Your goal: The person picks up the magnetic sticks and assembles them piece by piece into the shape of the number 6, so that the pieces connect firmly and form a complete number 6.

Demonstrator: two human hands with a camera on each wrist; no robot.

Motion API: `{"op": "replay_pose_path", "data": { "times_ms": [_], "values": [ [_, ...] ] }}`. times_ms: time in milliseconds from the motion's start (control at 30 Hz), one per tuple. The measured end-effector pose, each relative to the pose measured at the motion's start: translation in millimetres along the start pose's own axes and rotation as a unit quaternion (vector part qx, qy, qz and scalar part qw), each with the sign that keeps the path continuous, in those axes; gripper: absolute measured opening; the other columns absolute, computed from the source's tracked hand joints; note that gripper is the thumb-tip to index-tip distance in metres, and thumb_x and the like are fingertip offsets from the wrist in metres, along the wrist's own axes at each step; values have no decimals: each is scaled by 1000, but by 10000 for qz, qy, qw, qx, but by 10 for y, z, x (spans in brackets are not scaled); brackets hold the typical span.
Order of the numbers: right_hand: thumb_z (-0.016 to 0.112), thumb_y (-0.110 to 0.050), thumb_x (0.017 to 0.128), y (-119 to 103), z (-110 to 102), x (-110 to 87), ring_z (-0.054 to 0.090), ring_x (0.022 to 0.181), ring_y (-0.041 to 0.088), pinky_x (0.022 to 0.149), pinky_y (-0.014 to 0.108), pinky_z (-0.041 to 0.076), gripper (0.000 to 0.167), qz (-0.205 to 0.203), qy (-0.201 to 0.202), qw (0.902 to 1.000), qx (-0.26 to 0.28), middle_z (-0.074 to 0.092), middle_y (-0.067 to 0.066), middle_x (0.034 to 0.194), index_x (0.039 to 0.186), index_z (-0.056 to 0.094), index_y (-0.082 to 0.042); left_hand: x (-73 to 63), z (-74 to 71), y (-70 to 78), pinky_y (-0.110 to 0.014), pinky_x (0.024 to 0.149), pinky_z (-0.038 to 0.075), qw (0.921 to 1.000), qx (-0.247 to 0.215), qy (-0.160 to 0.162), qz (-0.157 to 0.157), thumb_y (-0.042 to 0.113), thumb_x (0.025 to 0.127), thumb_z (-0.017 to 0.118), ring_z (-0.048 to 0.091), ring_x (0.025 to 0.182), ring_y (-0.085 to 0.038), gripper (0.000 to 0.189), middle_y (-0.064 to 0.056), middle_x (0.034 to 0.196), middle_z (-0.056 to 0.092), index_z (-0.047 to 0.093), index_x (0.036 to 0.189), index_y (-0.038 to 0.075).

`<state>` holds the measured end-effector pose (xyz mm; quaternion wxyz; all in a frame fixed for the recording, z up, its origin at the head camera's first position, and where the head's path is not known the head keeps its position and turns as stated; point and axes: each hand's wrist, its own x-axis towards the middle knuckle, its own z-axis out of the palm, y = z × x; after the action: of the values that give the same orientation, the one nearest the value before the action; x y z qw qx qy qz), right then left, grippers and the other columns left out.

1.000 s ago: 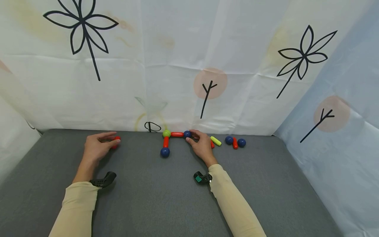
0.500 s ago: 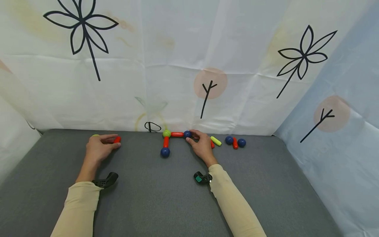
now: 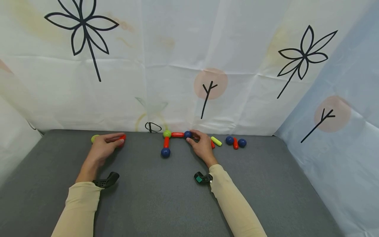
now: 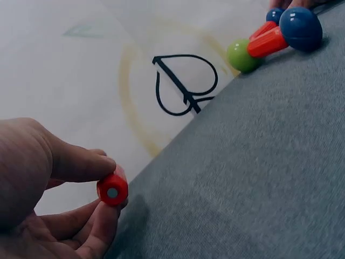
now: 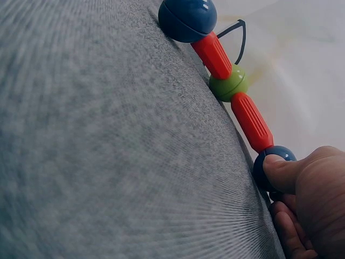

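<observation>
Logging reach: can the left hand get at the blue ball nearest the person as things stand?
Likely yes: nothing visible stands between the left hand and that blue ball, and the right hand grips another ball. But the left hand pinches a red rod, so grasping might need that put down.

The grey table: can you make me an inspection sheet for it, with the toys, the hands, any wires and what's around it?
Surface: grey table, looks fabric-covered.
Toys in use: green ball joined by two red sticks to two blue balls, making a corner.
Clutter: right of the right hand, a yellow stick, a half-hidden red stick and two spare blue balls with a red stick between; beside the left hand, a half-hidden second green ball.
Hands: left pinches another red stick; right holds the farther blue ball.
Cables: nothing seen for sure.
Surroundings: white cloth with printed flowers.
</observation>
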<state>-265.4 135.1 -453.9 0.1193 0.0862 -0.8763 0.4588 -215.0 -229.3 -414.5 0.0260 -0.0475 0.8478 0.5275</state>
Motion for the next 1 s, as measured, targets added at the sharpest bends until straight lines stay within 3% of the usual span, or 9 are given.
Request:
{"op": "replay_pose_path", "data": {
  "times_ms": [133,300,400,633,1000],
  "values": [
    [79,-13,91,14,3,-4,67,110,29,96,44,51,41,16,-26,10000,-11,71,13,121,130,70,-7,-3,52,59,-44,98,46,9994,-152,-294,52,18,106,56,53,127,-34,44,-28,145,51,54,146,1],
    [79,-13,91,32,0,-14,67,109,29,96,44,51,41,-11,-5,10000,-11,71,14,122,130,69,-7,3,170,147,-36,92,51,9980,-328,-473,252,14,104,58,63,103,-8,40,-25,139,58,58,142,1],
    [79,-13,91,31,-8,-17,67,109,30,96,44,51,40,-39,32,10000,9,71,14,120,129,70,-6,8,269,184,-34,91,54,9954,-550,-683,397,14,103,61,65,96,-1,39,-25,136,60,60,140,0],
    [78,-15,92,20,-16,-19,67,109,30,96,44,51,40,-23,12,10000,-16,71,13,121,130,69,-6,-54,514,239,-32,90,55,9847,-935,-1326,642,14,98,70,69,102,-11,42,-25,132,63,63,135,-4],
    [79,-13,91,-8,-5,-12,66,109,30,96,44,50,40,-1,31,10000,43,72,14,120,129,70,-6,-212,795,240,-35,87,57,9644,-1458,-2068,773,13,94,75,71,99,-18,42,-20,124,69,66,131,-3]
  ]
}}
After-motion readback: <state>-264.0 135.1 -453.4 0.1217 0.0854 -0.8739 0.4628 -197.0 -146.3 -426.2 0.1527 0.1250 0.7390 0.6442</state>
